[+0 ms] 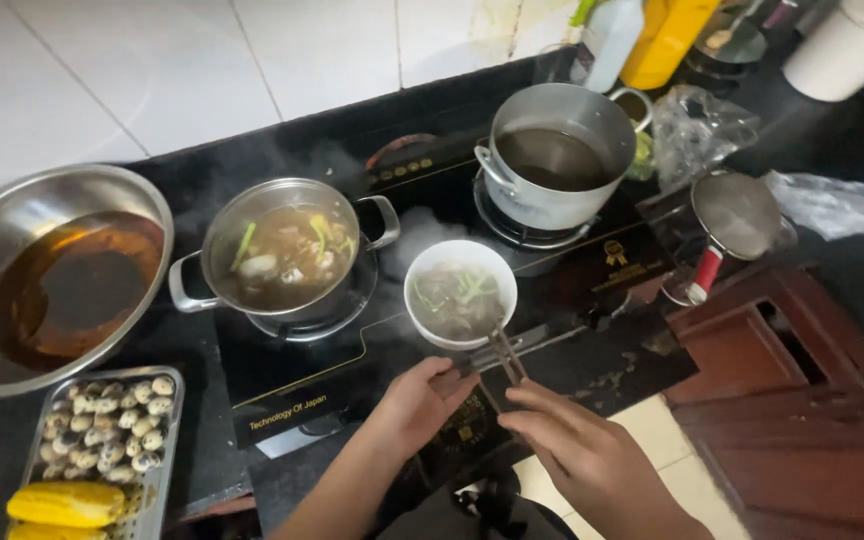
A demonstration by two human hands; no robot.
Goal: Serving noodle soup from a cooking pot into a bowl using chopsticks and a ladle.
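Home kitchen, steaming pots (287,255) on cooktop (282,375), tiled wall (152,70), tray of quail eggs (112,415)

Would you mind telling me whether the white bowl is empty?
No, the white bowl holds steaming broth with green pieces, and the right hand dips chopsticks into it.

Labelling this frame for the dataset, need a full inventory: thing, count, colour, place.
white bowl: 1, steaming broth and greens, centre of cooktop
chopsticks: 1 pair, brown, tips in bowl
lidded pot: 1, steel, glass lid, left burner
open pot: 1, steel, dark liquid, right burner
cooktop: 1, black, counter centre
large basin: 1, steel, brown liquid, far left
tray of quail eggs: 1, speckled, lower left
corn cobs: 2, yellow, on tray
strainer: 1, mesh, red handle, right
bottles: 2, white and orange, top
left hand: steadies bowl edge
right hand: holds chopsticks
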